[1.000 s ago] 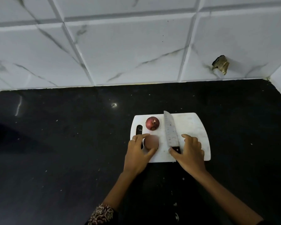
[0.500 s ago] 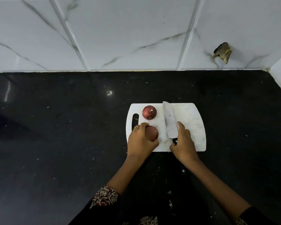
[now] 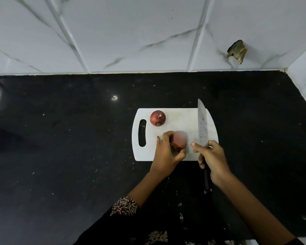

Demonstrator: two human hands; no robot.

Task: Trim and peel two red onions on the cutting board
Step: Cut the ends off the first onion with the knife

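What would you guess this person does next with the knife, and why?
Probably bring the knife across to slice an end off the onion. The left hand grips that onion on the cutting board, the right hand holds the knife beside it, and both onions look uncut.

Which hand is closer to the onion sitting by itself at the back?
Left. The left hand, holding the other onion, is just in front of the loose onion; the right hand grips the knife farther right.

no readable text, labels, brands, numbers or signs
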